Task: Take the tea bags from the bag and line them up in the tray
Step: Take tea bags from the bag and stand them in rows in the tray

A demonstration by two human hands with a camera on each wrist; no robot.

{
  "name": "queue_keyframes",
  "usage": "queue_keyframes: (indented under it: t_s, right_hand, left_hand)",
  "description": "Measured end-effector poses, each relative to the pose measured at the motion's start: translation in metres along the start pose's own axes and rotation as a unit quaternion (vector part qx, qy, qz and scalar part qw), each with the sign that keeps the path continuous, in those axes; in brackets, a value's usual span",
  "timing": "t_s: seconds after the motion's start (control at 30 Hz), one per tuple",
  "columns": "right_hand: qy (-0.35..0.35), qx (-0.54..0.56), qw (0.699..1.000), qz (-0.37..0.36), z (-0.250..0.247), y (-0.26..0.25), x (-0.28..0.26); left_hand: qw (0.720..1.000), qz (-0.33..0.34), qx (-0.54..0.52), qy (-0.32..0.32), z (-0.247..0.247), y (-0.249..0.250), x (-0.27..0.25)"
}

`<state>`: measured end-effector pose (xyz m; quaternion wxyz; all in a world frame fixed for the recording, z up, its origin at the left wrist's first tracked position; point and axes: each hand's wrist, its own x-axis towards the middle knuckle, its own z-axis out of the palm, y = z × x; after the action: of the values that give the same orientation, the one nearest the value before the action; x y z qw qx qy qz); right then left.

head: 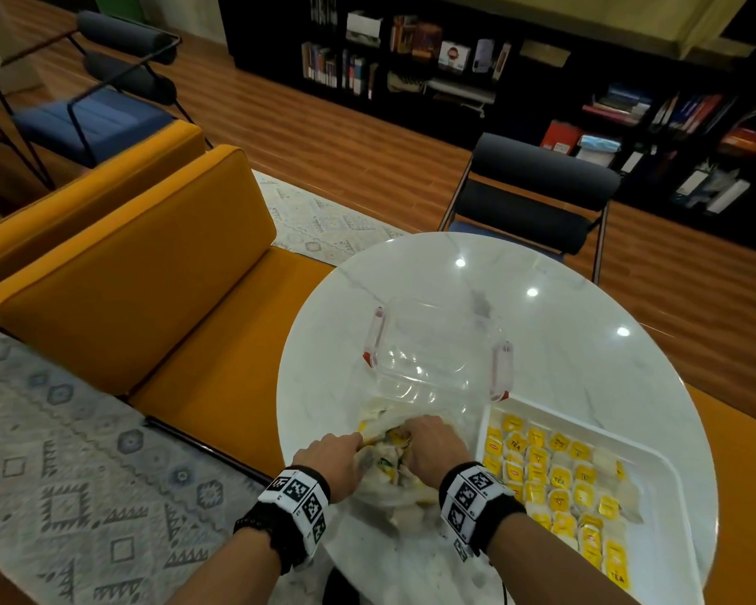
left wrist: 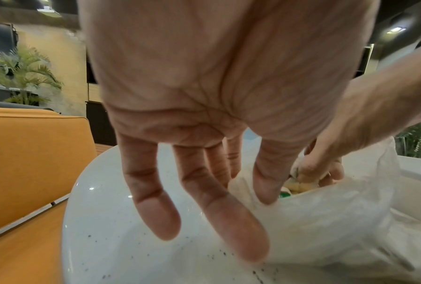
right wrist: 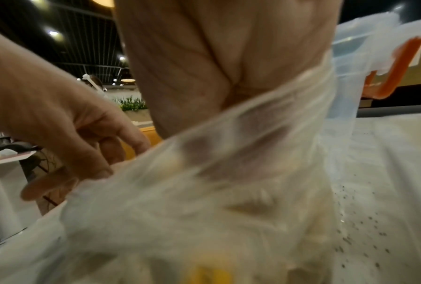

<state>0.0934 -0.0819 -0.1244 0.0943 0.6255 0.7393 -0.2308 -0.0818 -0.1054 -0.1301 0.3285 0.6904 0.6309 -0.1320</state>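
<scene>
- Digging into the bag point(head: 385, 469): right hand point(head: 431, 447) is plunged through its mouth among the tea bags point(head: 396, 436); whether its fingers have closed on one, I cannot tell.
- Left hand point(head: 332, 458) pinches the bag's rim, thumb point(left wrist: 267, 178) hooked inside, other fingers loose.
- Tray point(head: 668, 465) sits just right, rows mostly filled.
- Next, I judge: lift one out, carry it right, slot it into a gap.

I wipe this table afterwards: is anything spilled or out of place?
Yes: dark specks, possibly loose tea, are scattered on the white table beside the plastic bag near the left hand.
</scene>
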Motion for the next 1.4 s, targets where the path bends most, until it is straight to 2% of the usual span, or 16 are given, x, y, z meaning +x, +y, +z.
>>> queue_keyframes:
  t_s: [0.27, 0.53, 0.77, 0.97, 1.13, 1.27, 1.33, 1.4]
  right_hand:
    - [-0.044, 0.061, 0.997, 0.003, 0.021, -0.017, -0.003]
    - [-0.008, 0.074, 0.997, 0.018, 0.033, -0.024, 0.000]
    - [0.004, 0.083, 0.997, 0.001, 0.034, -0.024, 0.001]
    - [0.029, 0.104, 0.994, -0.026, -0.003, -0.011, -0.009]
    - [0.029, 0.183, 0.983, -0.006, -0.049, 0.003, -0.016]
    - [0.007, 0.256, 0.967, -0.012, -0.080, 0.015, -0.029]
    - [0.007, 0.283, 0.959, -0.017, -0.092, 0.015, -0.039]
    - [0.012, 0.300, 0.954, -0.024, -0.105, 0.012, -0.047]
  left_hand:
    - [1.000, 0.002, 0.019, 0.013, 0.009, 0.005, 0.003]
    - [0.999, -0.004, 0.018, 0.034, 0.018, 0.008, 0.002]
    - [0.999, -0.004, 0.021, 0.026, 0.017, 0.008, 0.003]
    - [0.999, 0.006, 0.027, 0.030, 0.012, 0.007, 0.002]
    - [0.999, 0.008, -0.041, 0.021, 0.000, 0.007, -0.001]
    - [0.991, 0.029, -0.106, 0.074, -0.022, 0.008, -0.007]
    - [0.973, 0.062, -0.178, 0.134, -0.033, 0.013, -0.009]
    - [0.935, 0.080, -0.294, 0.183, -0.042, 0.023, -0.012]
